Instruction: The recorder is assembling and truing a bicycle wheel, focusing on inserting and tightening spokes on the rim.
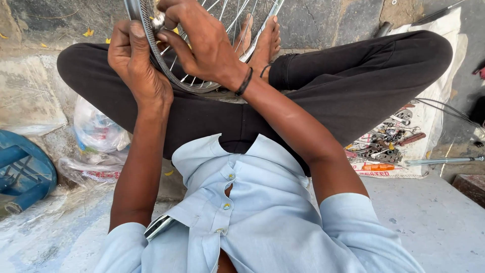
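A spoked bicycle wheel rim (166,71) stands between my crossed legs, its lower arc resting near my bare feet (265,40). My left hand (134,63) grips the rim from the left side, fingers wrapped over its edge. My right hand (202,40) reaches across the rim and pinches a small metal tool (158,22) against the rim's top. Thin spokes (227,20) fan out behind the right hand. A dark band circles my right wrist.
A heap of metal tools and small parts (389,141) lies on a white sack at my right. Clear plastic bags (96,131) sit at my left, beside a blue plastic stool (22,174). A metal rod (439,161) lies by the sack.
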